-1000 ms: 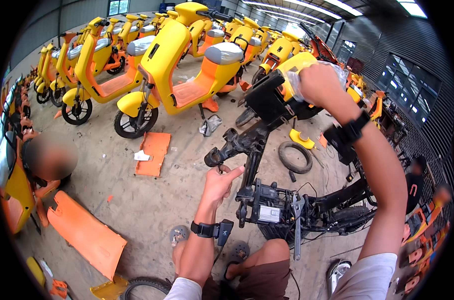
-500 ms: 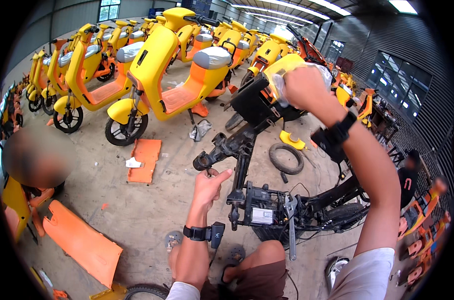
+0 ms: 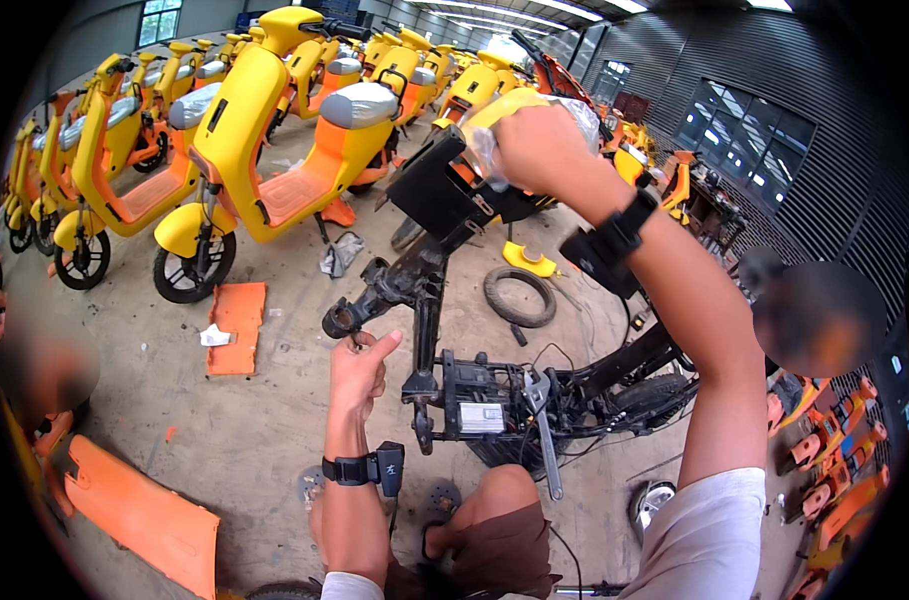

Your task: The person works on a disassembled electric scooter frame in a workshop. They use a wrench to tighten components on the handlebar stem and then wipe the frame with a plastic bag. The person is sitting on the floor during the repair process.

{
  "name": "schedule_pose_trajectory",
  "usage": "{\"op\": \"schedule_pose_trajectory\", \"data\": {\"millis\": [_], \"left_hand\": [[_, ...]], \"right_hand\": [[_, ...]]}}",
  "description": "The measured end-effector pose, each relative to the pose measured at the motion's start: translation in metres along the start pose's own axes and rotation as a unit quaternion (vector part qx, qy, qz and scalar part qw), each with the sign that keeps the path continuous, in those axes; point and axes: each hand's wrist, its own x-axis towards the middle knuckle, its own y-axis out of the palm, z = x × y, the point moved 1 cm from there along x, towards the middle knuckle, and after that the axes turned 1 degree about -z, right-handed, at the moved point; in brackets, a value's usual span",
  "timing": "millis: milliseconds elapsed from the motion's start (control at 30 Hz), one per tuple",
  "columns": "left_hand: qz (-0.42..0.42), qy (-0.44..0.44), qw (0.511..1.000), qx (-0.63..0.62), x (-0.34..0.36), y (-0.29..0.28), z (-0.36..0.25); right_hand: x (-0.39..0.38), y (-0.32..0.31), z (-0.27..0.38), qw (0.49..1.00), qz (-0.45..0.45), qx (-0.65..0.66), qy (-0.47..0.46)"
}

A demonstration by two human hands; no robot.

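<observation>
A stripped black scooter frame (image 3: 414, 280) stands in front of me, with a black box-like part (image 3: 432, 190) at its upper end. My left hand (image 3: 359, 375) is at the frame's open tube end (image 3: 341, 318), fingers curled and thumb out. A small dark bit shows at its fingertips, too small to name. Raised at the upper middle, my right hand (image 3: 549, 150) is closed in a fist beside clear plastic wrap (image 3: 484, 152) and a yellow part; its grip is hidden. An adjustable wrench (image 3: 544, 435) lies across the frame beside a silver box (image 3: 481, 417).
Rows of yellow scooters (image 3: 239, 110) fill the far left. On the floor lie a tyre (image 3: 519, 297), a yellow piece (image 3: 529, 259), an orange panel (image 3: 236, 330) and a larger orange panel (image 3: 144, 520). Orange parts (image 3: 834, 470) line the right side.
The view has swung right, so the scene sits further left. Both hands keep about the same places at the frame.
</observation>
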Motion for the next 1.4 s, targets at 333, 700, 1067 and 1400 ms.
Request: {"op": "schedule_pose_trajectory", "data": {"millis": [333,700,1067,1400], "left_hand": [[0.011,0.004,1.0,-0.01,0.0,-0.001,0.001],[0.004,0.01,0.999,0.032,0.003,-0.005,0.001],[0.014,0.013,0.999,0.027,0.0,-0.006,-0.003],[-0.001,0.005,0.999,0.054,0.003,-0.004,0.001]], "right_hand": [[0.022,-0.011,0.004,0.982,0.184,0.019,0.028],[-0.022,0.012,-0.005,0.986,-0.144,0.014,-0.082],[-0.012,0.002,-0.008,0.941,-0.255,-0.01,-0.222],[0.012,0.0,-0.004,0.998,0.053,0.01,-0.014]]}}
